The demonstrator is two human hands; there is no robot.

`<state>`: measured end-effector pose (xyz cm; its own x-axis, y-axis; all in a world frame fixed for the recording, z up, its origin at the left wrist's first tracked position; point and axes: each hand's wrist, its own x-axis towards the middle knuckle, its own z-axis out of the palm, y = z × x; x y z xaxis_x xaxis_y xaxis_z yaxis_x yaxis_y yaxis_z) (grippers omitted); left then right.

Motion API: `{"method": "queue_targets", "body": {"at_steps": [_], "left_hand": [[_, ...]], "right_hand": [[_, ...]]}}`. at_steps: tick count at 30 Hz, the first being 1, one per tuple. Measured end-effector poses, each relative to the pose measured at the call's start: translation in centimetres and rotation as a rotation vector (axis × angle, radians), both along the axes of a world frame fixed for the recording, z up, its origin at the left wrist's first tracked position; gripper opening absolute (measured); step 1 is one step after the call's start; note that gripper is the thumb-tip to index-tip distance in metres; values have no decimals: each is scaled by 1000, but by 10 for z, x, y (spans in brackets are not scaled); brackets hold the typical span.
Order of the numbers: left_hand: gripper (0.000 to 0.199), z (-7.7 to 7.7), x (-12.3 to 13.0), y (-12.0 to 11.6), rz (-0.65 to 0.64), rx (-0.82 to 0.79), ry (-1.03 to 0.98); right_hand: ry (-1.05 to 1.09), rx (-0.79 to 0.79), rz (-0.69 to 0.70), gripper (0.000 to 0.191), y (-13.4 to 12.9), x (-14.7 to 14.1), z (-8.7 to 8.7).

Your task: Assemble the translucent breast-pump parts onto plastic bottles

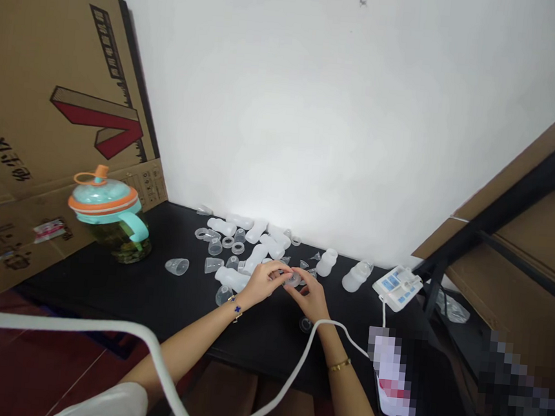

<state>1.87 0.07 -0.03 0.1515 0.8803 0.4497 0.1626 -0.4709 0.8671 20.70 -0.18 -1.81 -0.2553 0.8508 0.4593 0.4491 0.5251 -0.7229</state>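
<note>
Plastic piece (293, 279), small and translucent, sits pinched between my left hand (262, 283) and right hand (312, 296), both curled nearly closed around it (its exact shape I can't tell), over the black table (176, 303). Several white bottles (255, 258) lie beyond my left hand, toward the wall (304, 120).

Soft, fairly even light brightened the white wall (306, 107), while the upper right corner darkened and the black table (182, 300) looked dim. The wide lens stretched and tilted the cardboard box (41, 71) at the left edge. Coarse pixel blocks masked the phone (393, 377), and small clear parts (176, 266) lacked fine detail.
</note>
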Motion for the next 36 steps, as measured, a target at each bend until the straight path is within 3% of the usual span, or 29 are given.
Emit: {"method": "queue_targets", "body": {"at_steps": [29,36], "left_hand": [[32,3,-3,1,13,-77,-27],[33,-1,-3,3,3,-103,-74]], "right_hand": [[24,-44,4,51,-1,-1,4],[18,-11,3,36,-1,-1,6]]}}
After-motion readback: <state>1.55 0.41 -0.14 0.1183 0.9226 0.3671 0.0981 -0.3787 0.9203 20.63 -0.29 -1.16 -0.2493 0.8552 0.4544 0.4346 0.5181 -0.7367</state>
